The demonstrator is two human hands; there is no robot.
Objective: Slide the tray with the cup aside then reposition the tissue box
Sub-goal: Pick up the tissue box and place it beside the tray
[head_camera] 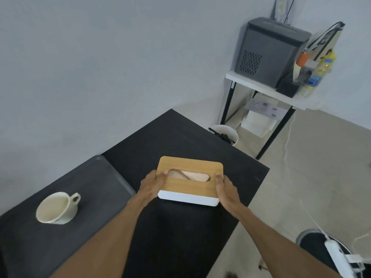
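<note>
The tissue box (192,186), white with a wooden lid and an oval slot, sits near the middle of the black table (180,137). My left hand (151,187) grips its left end, thumb at the slot's edge. My right hand (226,190) grips its right end. A dark grey tray (96,177) lies at the table's left side against the wall, and a cream cup (57,207) stands on it toward the near end, handle pointing right.
A white side table (261,87) at the back right carries a grey machine (271,51) and bottles. A white bin (226,133) stands on the floor beyond the table's right edge. A power strip (339,255) and cables lie on the floor at right.
</note>
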